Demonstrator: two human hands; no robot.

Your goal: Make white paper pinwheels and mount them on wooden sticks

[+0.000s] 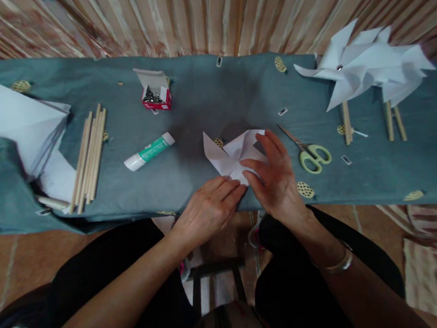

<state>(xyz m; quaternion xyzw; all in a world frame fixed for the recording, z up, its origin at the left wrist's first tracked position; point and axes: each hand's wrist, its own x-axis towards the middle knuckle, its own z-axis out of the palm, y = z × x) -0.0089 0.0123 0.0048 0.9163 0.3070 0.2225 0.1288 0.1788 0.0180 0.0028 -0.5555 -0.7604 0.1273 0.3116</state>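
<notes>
A white paper piece [230, 155], partly folded into a pinwheel shape, lies on the blue-grey cloth [205, 99] near the table's front edge. My left hand [209, 208] lies flat with its fingertips pressing the paper's near corner. My right hand [275, 177] is over the paper's right side, fingers spread and slightly curled, thumb on a folded flap. Neither hand lifts the paper.
Green-handled scissors [309, 153] lie just right of my right hand. A glue stick [149, 151], a bundle of wooden sticks [88, 157] and a paper stack [12, 123] are to the left. A small red box of pins [156, 94] sits behind. Finished white pinwheels [366, 67] lie at right.
</notes>
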